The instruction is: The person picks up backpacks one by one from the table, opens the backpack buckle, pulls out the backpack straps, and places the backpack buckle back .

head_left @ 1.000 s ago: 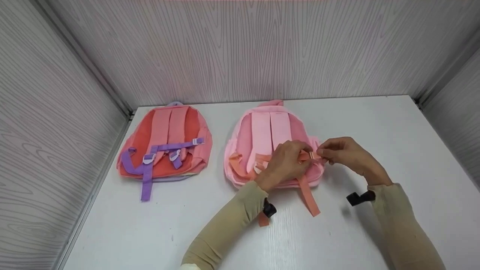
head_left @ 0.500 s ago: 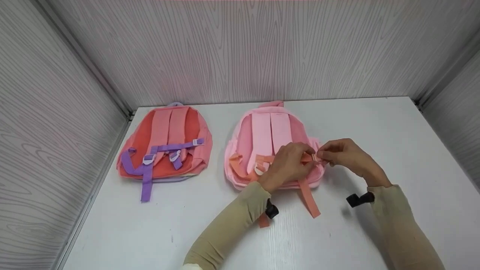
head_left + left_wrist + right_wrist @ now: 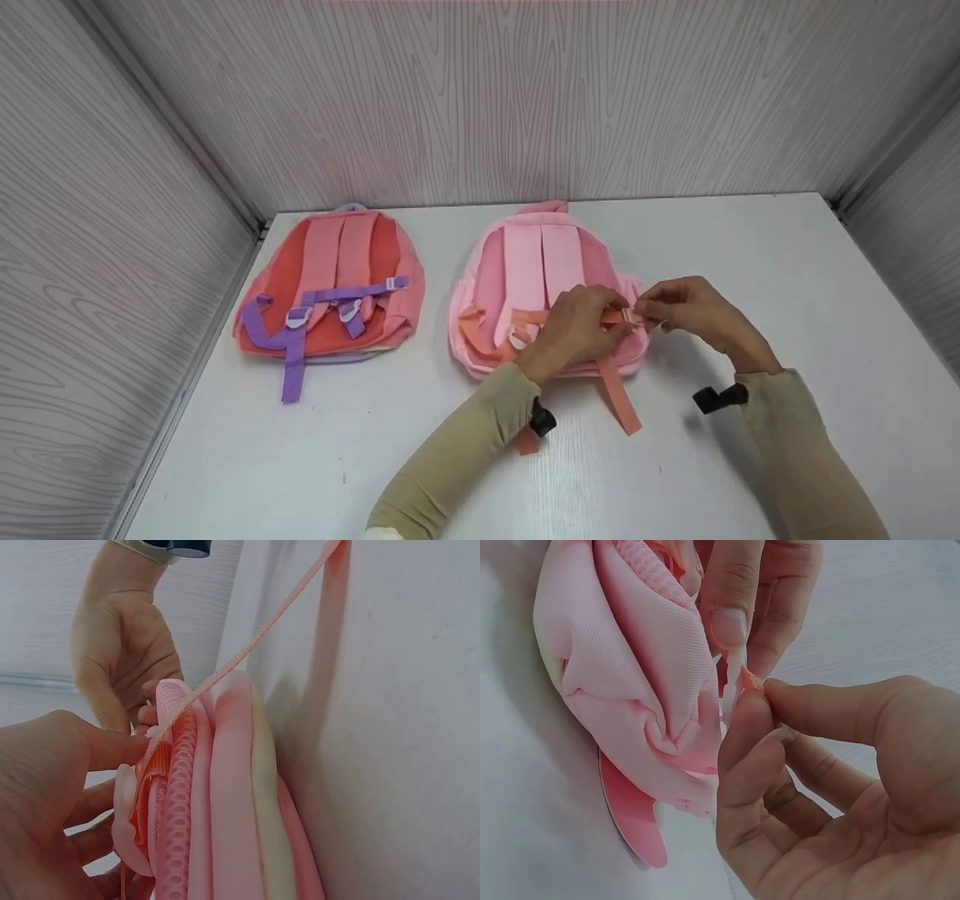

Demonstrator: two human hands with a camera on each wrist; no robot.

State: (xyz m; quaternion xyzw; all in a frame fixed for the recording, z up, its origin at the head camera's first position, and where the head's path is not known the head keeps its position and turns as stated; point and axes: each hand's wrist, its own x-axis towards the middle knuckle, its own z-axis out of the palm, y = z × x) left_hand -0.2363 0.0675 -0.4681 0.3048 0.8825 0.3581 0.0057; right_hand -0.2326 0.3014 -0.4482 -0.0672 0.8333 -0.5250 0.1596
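Observation:
A pink backpack [image 3: 525, 255] lies with its shoulder straps facing up. Over its lower right side, my left hand [image 3: 574, 326] pinches a small pale plastic buckle [image 3: 733, 679] on an orange strap [image 3: 613, 316]. My right hand [image 3: 690, 315] is just beyond the bag's right edge. Between its thumb and forefinger it pinches a small orange strap end [image 3: 751, 681], right beside the buckle. How far the strap runs through the buckle is hidden by the fingers. A loose orange strap tail [image 3: 619, 397] hangs off the bag's front onto the table.
To the left lies a coral backpack [image 3: 322, 262] with purple straps [image 3: 294, 367] and white buckles. Both bags are on a white table [image 3: 225, 465]. Grey wood-grain panels [image 3: 480, 105] enclose its back and sides.
Both hands stay at the pink backpack's right side. Since a second ago, my left hand and the buckle have shifted slightly right, closer to my right fingers. Little differs over the last half second.

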